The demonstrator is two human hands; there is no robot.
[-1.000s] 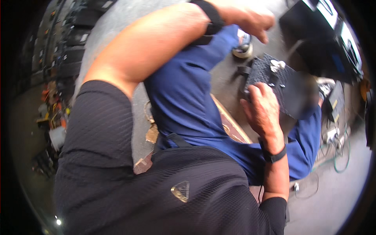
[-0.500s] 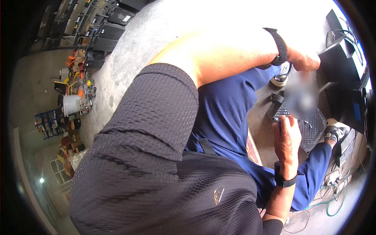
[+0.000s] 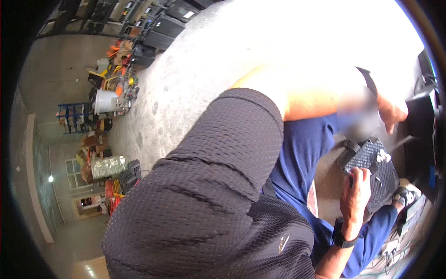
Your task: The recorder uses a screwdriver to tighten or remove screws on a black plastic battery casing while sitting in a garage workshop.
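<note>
My left hand (image 3: 393, 113), at the end of the outstretched arm, is beside a black box (image 3: 420, 114). Its fingers hang downward and look apart, with nothing visible in them. My right hand (image 3: 357, 190) is closed at the near edge of a black panel with a raised diamond pattern (image 3: 383, 183). A small dark thing shows by its thumb, but its kind is hidden. On the panel lie a crumpled white piece (image 3: 383, 156) and a small light-coloured bit. A blurred patch covers part of my left forearm and the area below it.
My legs in blue trousers (image 3: 302, 149) lie on both sides of the panel, one shoe (image 3: 409, 195) at its right. Cables (image 3: 390, 260) run along the floor at lower right. Far left stand a white bucket (image 3: 106, 102), a blue rack (image 3: 74, 118) and black crates (image 3: 165, 32).
The view has swung, so the scene sits farther right and lower. My left hand has turned and its fingers now point down. The white piece on the panel is now visible; my right hand stays closed.
</note>
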